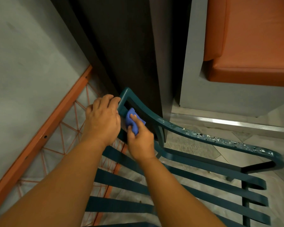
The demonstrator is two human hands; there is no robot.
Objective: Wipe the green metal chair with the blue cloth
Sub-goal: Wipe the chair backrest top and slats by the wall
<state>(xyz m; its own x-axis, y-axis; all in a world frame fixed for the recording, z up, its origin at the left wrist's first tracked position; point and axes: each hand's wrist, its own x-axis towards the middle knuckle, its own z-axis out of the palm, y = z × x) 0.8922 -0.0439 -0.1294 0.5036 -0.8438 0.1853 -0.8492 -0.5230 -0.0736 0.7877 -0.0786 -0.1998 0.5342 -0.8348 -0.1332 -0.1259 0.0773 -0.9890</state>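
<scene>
The right hand [140, 141] holds the blue cloth [133, 120] bunched between thumb and fingers, and presses it on the inner side of the green metal chair [179, 128], just under the corner of its top rail; the left hand [102, 117] lies over the outer side of the same corner, fingers curled on the frame but gripping nothing loose — it seems to steady the chair. The long axis of the rail runs from this corner away to the right, where it bends down into the arm; the paint there is chipped and speckled, well apart from the cloth. So the unwiped length lies to the right of the cloth, and the right hand is the nearer one. The seat slats [170, 182] lie below both forearms. No container is in view.
</scene>
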